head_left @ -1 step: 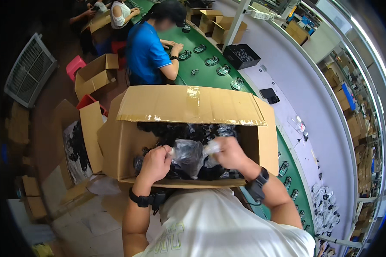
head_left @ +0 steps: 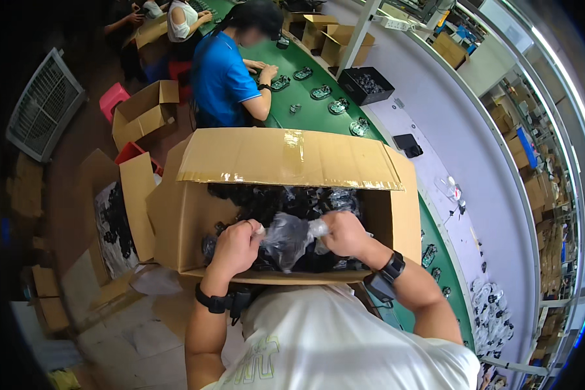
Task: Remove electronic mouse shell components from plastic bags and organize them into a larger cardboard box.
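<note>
A clear plastic bag with dark contents is stretched between my hands above an open cardboard box. My left hand is closed on one side of the bag, fingertips pinching its edge. On the other side, my right hand grips a bunched, whitish end of the same bag. Beneath them the box holds many small black parts, some in clear plastic. What exactly the bag contains is too blurred to tell.
Beyond the box, a co-worker in a blue shirt works at a green conveyor belt carrying several round assemblies. A black bin stands beside the belt. Another open box with black parts is at the left.
My right hand has shifted slightly, and the bunched bag end in it shows more sharply. The bag has tilted a little. My left hand has barely moved.
</note>
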Action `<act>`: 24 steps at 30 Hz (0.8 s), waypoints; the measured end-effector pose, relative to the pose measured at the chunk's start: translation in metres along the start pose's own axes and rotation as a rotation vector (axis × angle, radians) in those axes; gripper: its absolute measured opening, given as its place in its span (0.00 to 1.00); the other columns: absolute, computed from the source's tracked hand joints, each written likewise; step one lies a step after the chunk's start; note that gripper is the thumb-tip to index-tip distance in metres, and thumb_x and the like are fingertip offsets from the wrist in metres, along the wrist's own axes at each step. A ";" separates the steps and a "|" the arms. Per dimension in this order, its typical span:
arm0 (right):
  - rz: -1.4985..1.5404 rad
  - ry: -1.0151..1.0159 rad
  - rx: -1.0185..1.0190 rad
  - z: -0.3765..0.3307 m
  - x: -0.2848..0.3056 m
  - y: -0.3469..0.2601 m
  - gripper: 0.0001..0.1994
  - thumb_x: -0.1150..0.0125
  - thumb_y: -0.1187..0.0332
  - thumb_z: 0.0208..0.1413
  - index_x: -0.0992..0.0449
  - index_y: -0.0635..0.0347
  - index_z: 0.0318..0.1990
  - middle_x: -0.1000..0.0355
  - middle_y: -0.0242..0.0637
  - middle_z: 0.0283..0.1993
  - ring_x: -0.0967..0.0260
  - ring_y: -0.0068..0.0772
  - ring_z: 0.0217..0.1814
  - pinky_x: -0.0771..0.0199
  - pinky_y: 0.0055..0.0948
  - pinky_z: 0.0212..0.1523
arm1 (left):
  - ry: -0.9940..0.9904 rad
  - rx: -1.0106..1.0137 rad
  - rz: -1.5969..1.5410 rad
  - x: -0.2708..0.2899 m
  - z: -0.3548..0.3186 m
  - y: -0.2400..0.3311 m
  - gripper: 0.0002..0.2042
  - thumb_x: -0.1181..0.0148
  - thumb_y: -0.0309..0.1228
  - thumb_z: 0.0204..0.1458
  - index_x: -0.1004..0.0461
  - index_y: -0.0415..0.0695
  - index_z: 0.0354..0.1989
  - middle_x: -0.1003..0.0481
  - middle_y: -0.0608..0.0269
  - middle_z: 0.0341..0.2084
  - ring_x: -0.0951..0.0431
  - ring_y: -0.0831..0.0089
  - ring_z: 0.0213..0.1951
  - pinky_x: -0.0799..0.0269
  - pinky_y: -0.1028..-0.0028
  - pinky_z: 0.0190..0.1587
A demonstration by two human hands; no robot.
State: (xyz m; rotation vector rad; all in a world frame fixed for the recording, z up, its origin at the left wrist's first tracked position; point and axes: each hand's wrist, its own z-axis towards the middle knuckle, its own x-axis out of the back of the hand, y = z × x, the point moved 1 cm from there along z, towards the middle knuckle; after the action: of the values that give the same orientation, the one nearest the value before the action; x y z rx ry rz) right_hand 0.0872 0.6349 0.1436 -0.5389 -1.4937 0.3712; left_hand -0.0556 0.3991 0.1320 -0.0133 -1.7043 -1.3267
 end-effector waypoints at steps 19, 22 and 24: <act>1.204 -0.256 -0.222 0.005 -0.035 -0.050 0.29 0.29 0.60 0.56 0.31 0.65 0.60 0.25 0.32 0.52 0.30 0.23 0.52 0.30 0.28 0.55 | 0.208 0.282 -1.954 0.010 -0.009 0.026 0.05 0.52 0.29 0.65 0.30 0.50 0.37 0.30 0.73 0.23 0.29 0.75 0.29 0.31 0.74 0.35; 1.374 -0.140 -0.321 0.005 -0.045 -0.043 0.26 0.29 0.68 0.55 0.31 0.63 0.60 0.25 0.30 0.47 0.30 0.16 0.45 0.29 0.24 0.50 | 0.297 0.363 -2.030 -0.004 -0.014 0.029 0.06 0.52 0.29 0.66 0.30 0.50 0.35 0.30 0.70 0.22 0.29 0.73 0.28 0.30 0.71 0.36; 1.487 0.020 -0.233 0.005 -0.043 -0.048 0.23 0.29 0.72 0.54 0.28 0.62 0.57 0.24 0.29 0.45 0.28 0.20 0.43 0.27 0.26 0.47 | 0.268 0.371 -2.035 -0.014 -0.022 0.030 0.06 0.54 0.28 0.65 0.30 0.50 0.35 0.30 0.69 0.22 0.29 0.73 0.29 0.31 0.70 0.36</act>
State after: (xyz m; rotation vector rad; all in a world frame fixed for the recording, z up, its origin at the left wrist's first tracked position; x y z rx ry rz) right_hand 0.0751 0.5719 0.1347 -1.7964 -0.8614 1.3124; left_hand -0.0180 0.4016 0.1444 2.4783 -1.3357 -1.9505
